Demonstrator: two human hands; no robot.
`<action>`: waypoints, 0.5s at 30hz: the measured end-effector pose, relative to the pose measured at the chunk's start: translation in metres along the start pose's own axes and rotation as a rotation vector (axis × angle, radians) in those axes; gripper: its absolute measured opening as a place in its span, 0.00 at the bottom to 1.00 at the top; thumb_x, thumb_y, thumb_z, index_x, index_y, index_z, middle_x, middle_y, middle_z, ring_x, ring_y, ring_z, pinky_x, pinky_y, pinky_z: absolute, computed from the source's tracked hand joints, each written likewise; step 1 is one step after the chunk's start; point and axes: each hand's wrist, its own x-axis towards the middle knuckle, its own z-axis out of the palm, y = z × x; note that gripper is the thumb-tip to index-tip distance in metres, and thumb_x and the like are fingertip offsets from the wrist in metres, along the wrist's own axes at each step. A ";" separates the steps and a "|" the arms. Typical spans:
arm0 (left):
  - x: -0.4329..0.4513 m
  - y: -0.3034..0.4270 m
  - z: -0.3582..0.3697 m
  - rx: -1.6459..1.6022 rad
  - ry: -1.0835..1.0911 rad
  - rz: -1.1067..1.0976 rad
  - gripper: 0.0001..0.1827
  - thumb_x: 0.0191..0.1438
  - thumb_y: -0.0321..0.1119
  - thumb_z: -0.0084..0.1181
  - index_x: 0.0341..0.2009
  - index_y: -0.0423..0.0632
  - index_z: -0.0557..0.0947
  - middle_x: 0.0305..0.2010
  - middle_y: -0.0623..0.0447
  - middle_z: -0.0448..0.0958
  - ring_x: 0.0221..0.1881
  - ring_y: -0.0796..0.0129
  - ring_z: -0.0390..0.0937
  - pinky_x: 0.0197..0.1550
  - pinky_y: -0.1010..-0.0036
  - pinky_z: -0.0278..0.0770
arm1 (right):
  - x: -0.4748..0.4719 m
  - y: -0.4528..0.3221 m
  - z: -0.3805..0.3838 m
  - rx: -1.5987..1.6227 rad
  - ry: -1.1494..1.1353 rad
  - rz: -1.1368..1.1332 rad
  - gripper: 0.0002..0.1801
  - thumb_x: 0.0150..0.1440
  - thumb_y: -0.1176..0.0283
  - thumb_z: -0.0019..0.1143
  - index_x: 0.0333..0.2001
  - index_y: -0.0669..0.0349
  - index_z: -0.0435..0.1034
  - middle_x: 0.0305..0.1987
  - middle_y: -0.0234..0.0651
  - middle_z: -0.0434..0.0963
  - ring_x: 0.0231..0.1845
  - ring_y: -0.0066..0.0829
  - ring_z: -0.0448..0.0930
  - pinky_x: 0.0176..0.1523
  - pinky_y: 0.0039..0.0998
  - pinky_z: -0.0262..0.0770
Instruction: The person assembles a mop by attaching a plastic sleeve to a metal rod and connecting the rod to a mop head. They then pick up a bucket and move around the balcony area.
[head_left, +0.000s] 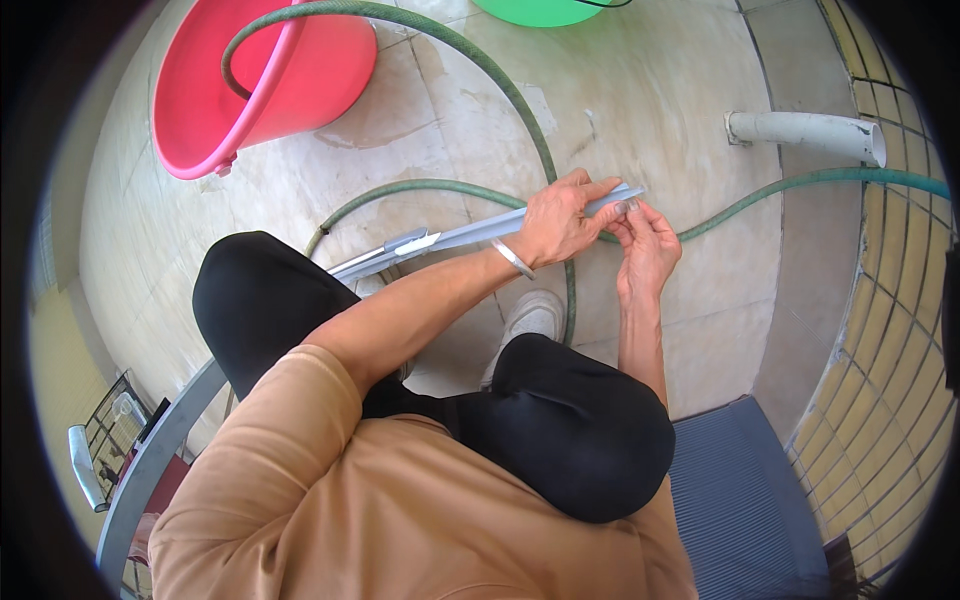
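Observation:
A long grey-blue strip (484, 227), apparently plastic, runs slantwise in front of my knees. At its lower left it meets a shiny metal tube (360, 262) and a white clip-like piece (418, 244). My left hand (561, 216), with a pale bracelet at the wrist, wraps over the strip near its far right end. Beside it, my right hand (649, 241) pinches the tip of that end between thumb and fingers. The fingertips of both hands nearly meet, and exactly what lies between the right fingertips is too small to tell.
A green hose (517, 90) curves out of a pink bucket (330, 82) and passes beneath my hands. Part of a green basin (540, 9) shows at the top. A white pipe (810, 133) juts out near the tiled wall (877, 315). A blue-grey ribbed panel (739, 495) sits lower right.

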 end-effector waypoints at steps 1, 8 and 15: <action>0.001 -0.001 0.000 -0.009 -0.005 0.000 0.20 0.61 0.46 0.53 0.54 0.51 0.80 0.33 0.48 0.73 0.31 0.56 0.74 0.34 0.65 0.72 | -0.001 0.000 0.000 0.005 -0.007 0.003 0.06 0.58 0.80 0.58 0.37 0.73 0.71 0.31 0.42 0.79 0.28 0.27 0.81 0.34 0.27 0.84; 0.003 -0.006 0.004 0.010 -0.031 -0.026 0.18 0.63 0.45 0.50 0.53 0.54 0.81 0.30 0.49 0.73 0.28 0.56 0.72 0.32 0.64 0.70 | 0.001 -0.002 0.000 -0.031 -0.038 -0.005 0.06 0.57 0.79 0.59 0.37 0.72 0.71 0.30 0.42 0.79 0.26 0.25 0.80 0.32 0.25 0.83; 0.004 -0.002 0.002 0.054 -0.009 -0.056 0.17 0.64 0.46 0.49 0.51 0.54 0.82 0.30 0.48 0.73 0.29 0.54 0.73 0.32 0.62 0.70 | 0.006 0.003 -0.001 -0.072 0.016 0.023 0.06 0.56 0.79 0.58 0.35 0.71 0.70 0.28 0.38 0.78 0.23 0.22 0.77 0.27 0.23 0.78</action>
